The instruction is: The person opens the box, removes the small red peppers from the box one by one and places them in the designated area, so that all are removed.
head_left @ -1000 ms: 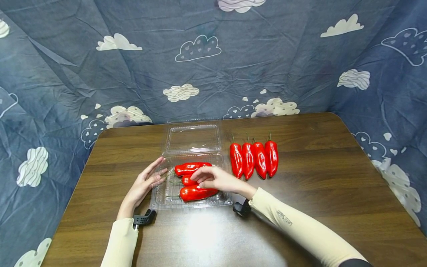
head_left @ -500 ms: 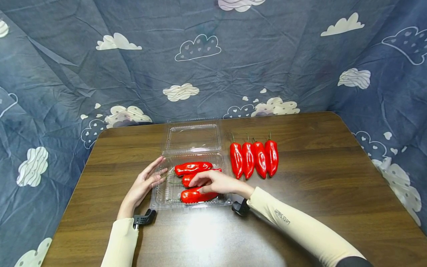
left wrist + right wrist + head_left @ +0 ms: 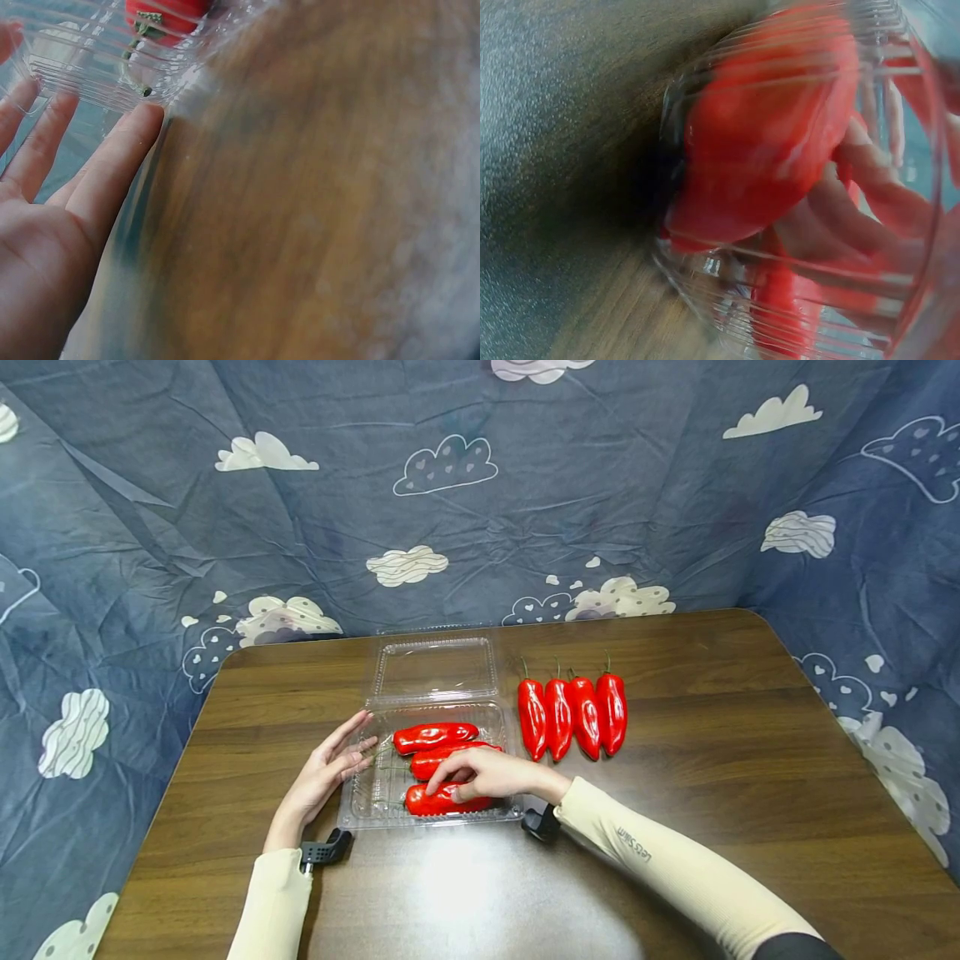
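Through the clear wall, the right wrist view shows the right grip's [image 3: 491, 772] bent fingers against the front pepper [image 3: 444, 807] beneath it; whether they pinch, I cannot tell. Only the left wrist view details a green stem cap [image 3: 152, 28], beyond the left grip's [image 3: 322, 775] extended fingers at the ribbed plastic container [image 3: 431, 823]. Two glossy, tapered peppers [image 3: 435, 737] lie beyond the right grip.

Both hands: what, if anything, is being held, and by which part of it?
Right hand touches the nearest pepper near its middle; a grip cannot be told. Left hand holds nothing, only touching the box.
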### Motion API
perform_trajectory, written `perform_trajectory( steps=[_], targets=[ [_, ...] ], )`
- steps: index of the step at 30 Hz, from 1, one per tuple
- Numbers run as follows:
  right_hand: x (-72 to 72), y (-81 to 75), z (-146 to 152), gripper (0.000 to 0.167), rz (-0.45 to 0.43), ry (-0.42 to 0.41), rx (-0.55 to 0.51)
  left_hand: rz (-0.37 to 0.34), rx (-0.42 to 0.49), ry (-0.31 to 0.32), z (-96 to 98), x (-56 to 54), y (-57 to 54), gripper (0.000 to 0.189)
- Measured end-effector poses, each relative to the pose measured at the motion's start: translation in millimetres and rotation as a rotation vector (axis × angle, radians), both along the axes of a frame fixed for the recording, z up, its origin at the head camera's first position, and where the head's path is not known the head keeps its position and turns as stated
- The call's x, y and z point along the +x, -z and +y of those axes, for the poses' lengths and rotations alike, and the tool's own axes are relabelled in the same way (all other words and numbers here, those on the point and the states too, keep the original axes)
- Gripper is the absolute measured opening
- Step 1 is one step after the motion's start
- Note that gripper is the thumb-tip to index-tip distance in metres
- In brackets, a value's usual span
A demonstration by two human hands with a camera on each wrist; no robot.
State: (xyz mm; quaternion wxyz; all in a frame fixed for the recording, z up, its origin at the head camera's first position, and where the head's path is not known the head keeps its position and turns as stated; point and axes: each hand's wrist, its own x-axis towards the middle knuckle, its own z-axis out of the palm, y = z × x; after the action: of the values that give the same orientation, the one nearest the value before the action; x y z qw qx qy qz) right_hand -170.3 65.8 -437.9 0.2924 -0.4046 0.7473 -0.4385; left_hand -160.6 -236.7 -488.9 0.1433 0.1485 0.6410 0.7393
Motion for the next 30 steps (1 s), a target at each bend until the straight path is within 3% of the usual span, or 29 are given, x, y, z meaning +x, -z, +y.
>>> perform_trajectory(
  steps=[6, 13, 17, 30],
  targets=[
    [-0.1, 1.2, -0.4, 0.033, -0.018, -0.017, 0.012, 0.003, 0.0, 0.007, 0.0, -0.3, -0.1, 0.061],
    [0.0, 2.4, -2.8, 0.036, 0.049, -0.058, 0.06, 0.005, 0.005, 0.005, 0.5, 0.5, -0.6, 0.061],
    [-0.3, 2.7, -2.4, 0.039, 0.03, -0.06, 0.054, 0.007, 0.006, 0.004, 0.9, 1.0, -0.5, 0.062],
    [-4.0, 3.7, 2.7, 0.035, -0.091, 0.03, -0.13, 0.002, 0.008, 0.006, 0.1, 0.2, 0.8, 0.062]
  ],
)
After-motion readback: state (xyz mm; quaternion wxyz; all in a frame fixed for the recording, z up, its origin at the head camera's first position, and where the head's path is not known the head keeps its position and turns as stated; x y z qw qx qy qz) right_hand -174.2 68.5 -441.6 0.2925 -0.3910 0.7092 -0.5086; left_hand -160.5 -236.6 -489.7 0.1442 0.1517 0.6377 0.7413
